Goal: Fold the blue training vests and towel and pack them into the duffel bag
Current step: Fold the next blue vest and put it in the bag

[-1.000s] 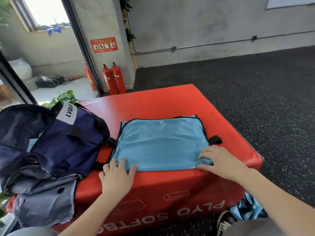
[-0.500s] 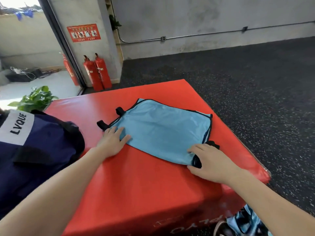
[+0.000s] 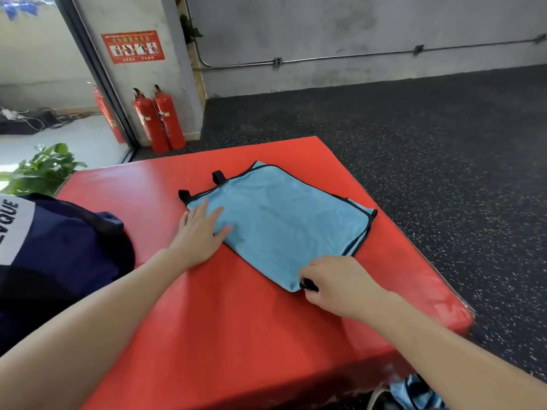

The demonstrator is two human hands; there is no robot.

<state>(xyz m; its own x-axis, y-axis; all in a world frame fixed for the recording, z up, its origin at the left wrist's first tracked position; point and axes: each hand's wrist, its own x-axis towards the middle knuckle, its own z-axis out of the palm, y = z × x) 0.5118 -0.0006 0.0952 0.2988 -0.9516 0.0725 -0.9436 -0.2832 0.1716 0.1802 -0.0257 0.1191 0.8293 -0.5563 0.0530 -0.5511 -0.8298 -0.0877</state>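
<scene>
— What's on the red padded surface (image 3: 236, 321)?
— A navy fabric duffel bag (image 3: 59, 253) at its left edge, and a folded light-blue training vest with black trim (image 3: 284, 223) lying flat mid-surface.
— The hands?
— The left hand (image 3: 198, 235) presses flat, fingers spread, on the vest's near-left corner. The right hand (image 3: 340, 285) seems to pinch a black strap at the near corner.

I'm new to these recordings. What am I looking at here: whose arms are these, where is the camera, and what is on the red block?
No machine here: a person works with bare hands, filmed by a wide-angle camera on their head looking forward and down. A folded blue vest lies on a red padded box. The left hand rests flat on the vest's near-left edge. The right hand pinches its near corner by a black strap. A navy duffel bag sits at left. Two fire extinguishers stand by the wall.
</scene>
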